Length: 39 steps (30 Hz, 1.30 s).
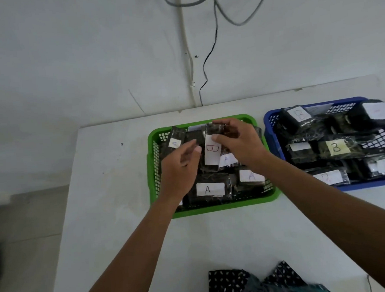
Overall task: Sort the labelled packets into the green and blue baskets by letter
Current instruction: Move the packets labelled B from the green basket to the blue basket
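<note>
A plain indoor workroom of some kind: a bare white wall [69, 63] with loose hanging cables [215, 13] behind a white table [113, 195] holding plastic sorting baskets [268, 116]

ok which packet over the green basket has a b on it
The packet held upright in the right hand, above the green basket. Its white label reads B; the readable labels on packets lying in that basket show A.

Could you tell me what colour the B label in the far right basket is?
Yellow label, in the blue basket; head view.
</note>
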Each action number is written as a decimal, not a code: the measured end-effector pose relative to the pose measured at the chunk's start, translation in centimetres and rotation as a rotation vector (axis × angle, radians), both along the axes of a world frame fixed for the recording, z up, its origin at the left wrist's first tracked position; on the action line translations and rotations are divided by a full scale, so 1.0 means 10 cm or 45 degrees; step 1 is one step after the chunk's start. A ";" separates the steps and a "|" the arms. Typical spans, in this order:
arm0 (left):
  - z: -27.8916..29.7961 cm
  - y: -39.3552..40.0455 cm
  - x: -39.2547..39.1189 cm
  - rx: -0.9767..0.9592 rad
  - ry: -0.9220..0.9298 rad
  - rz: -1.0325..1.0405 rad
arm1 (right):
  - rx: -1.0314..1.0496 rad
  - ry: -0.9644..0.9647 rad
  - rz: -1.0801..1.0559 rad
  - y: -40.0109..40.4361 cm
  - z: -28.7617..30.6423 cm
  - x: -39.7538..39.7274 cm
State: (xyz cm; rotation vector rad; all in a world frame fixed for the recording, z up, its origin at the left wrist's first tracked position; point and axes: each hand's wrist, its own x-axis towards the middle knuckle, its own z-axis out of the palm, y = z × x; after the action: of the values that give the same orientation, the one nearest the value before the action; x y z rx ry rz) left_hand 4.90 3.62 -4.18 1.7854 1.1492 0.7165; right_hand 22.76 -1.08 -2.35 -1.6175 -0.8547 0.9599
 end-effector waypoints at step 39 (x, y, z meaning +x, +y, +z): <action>-0.45 -1.54 2.31 -0.114 0.305 0.268 | -0.383 -0.804 0.921 -1.25 -0.49 2.35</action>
State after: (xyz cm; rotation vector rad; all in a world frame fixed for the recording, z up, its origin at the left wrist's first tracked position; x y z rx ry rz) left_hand 27.96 -11.75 -8.66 1.7243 1.5223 0.5717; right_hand 46.27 -13.57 -7.25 -1.9453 -1.8907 1.1047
